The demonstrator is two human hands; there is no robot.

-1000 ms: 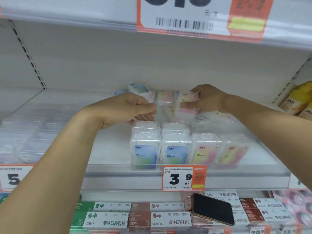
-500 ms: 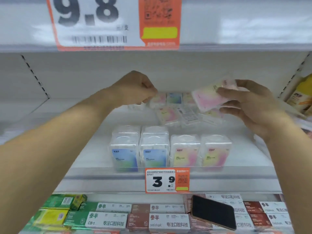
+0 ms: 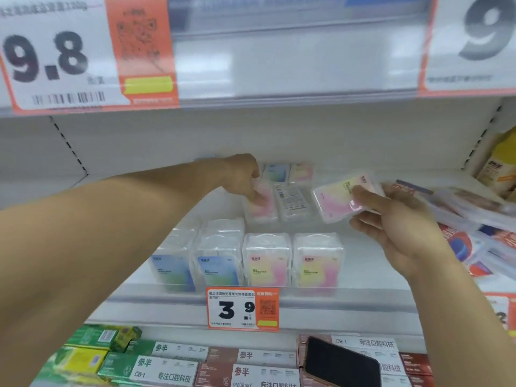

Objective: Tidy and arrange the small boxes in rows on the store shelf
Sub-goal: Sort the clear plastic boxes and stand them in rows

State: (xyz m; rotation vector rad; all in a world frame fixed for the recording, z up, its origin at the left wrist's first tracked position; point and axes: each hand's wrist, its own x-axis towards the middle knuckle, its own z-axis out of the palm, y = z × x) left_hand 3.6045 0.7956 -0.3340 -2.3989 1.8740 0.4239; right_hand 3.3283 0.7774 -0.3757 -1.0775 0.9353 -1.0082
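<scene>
Small clear plastic boxes stand in a front row on the white shelf [image 3: 363, 277]: two blue-green ones [image 3: 217, 263] at left, two pink-yellow ones [image 3: 268, 261] at right. More boxes lie loose at the back. My left hand [image 3: 243, 177] reaches deep and rests its fingers on a pink box [image 3: 262, 208] lying flat there; a box showing its white label [image 3: 291, 202] lies beside it. My right hand [image 3: 396, 224] holds a pink-yellow box [image 3: 340, 196] tilted in the air above the shelf's right side.
A 3.9 price tag [image 3: 243, 308] hangs on the shelf's front rail. Below, toothpaste cartons [image 3: 167, 370] fill the lower shelf, with a black phone [image 3: 340, 364] lying on them. Flat packets [image 3: 474, 219] are piled at right, by a yellow bottle [image 3: 499, 166].
My left hand has dropped from the rear boxes onto the flat pink box. My right hand still holds its pink-yellow box, now a bit lower. The camera has shifted left.
</scene>
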